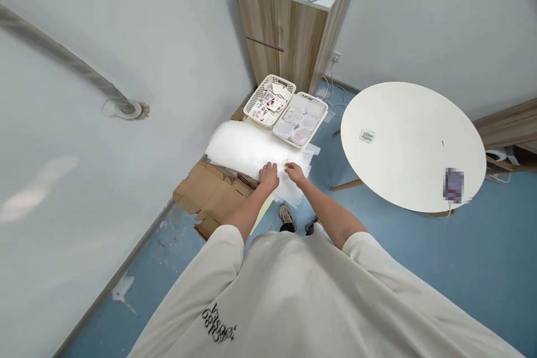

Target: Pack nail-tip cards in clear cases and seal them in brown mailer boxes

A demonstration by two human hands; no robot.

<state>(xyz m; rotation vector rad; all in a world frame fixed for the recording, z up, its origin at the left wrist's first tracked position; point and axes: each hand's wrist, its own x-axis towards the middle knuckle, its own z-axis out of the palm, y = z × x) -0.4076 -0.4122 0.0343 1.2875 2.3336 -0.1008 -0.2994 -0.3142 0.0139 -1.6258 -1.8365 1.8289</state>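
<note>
My left hand (269,175) rests on a white sheet (239,145) with its fingers curled together; anything under the fingertips is hidden. Close by on the right, my right hand (295,172) pinches with thumb and forefinger at the edge of a small pale piece, too small to name. Just beyond both hands stands a white basket of clear plastic boxes (309,123), some with small bits inside. Left of it, a second white basket (257,114) holds many small printed cards (272,102).
Flattened brown cardboard (210,190) lies at the left, by the wall. A round white table (403,145) on the right carries a small clear packet (367,135) and a blurred-out device (453,184). Behind the baskets rises a wood-grain cabinet (289,28). Cables (333,92) trail on the floor.
</note>
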